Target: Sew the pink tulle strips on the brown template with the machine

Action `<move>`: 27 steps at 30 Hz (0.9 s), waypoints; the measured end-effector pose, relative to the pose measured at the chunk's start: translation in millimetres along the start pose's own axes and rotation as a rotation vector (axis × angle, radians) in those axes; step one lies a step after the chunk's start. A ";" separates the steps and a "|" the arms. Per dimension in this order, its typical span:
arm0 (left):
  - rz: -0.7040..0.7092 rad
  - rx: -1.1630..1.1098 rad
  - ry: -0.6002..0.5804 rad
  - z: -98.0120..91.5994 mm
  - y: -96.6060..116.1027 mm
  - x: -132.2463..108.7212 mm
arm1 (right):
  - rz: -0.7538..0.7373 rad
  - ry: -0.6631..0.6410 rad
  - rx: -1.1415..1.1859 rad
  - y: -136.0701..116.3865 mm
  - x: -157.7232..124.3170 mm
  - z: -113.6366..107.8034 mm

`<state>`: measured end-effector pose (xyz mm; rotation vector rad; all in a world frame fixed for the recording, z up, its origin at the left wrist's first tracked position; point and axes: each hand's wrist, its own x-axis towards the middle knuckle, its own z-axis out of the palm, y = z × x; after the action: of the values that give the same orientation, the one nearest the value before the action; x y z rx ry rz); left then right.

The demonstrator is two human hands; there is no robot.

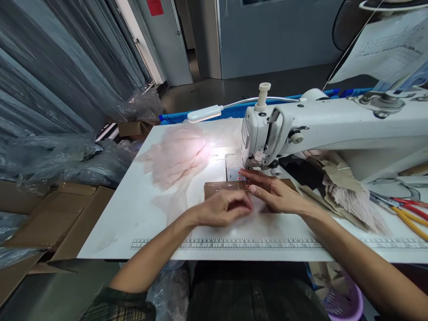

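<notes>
Hiding sheer fabric beneath right hand

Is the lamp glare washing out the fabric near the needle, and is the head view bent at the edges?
Head view: the white gooseneck lamp blows out the sheer pink fabric beside the white sewing machine; both hands stay sharp; the printed ruler strip bows from wide-angle distortion.

brown fabric strip, flat under needle

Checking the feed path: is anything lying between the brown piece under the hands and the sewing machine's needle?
Nothing visible does. The brown piece lies flat under both hands, its far edge right at the presser foot; the pink fabric sits off to the left.
</notes>
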<state>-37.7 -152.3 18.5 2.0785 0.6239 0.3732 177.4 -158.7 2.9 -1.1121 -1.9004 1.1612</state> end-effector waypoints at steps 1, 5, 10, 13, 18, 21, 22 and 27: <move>0.040 -0.083 -0.071 4.8 5.6 0.5 | -0.004 -0.086 0.128 -2.9 1.0 -0.4; -0.007 -0.297 -0.016 1.2 13.4 -4.3 | 0.001 -0.428 0.518 -9.4 1.0 5.0; -0.220 -0.189 0.300 -28.8 -3.0 -12.7 | 0.274 -0.486 0.605 1.8 -4.6 0.6; -0.284 -0.040 0.366 -36.5 -13.3 -12.7 | 0.365 -0.385 0.558 8.5 -1.9 -6.3; -0.277 0.018 0.489 -32.6 -26.7 -6.2 | 0.375 -0.159 0.480 9.9 8.2 -0.9; -0.265 0.019 0.573 -22.9 -32.8 -1.2 | 0.229 -0.136 0.450 8.1 8.0 5.2; -0.255 0.023 0.588 -18.9 -33.9 0.1 | 0.166 -0.120 0.429 8.0 6.9 6.9; -0.112 0.114 0.523 -5.0 -31.5 1.8 | 0.124 -0.074 0.516 12.3 2.0 15.6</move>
<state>-47.7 -133.2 -5.1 2.0458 1.0853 0.8456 167.5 -159.5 -14.4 -0.9127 -1.4683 1.6611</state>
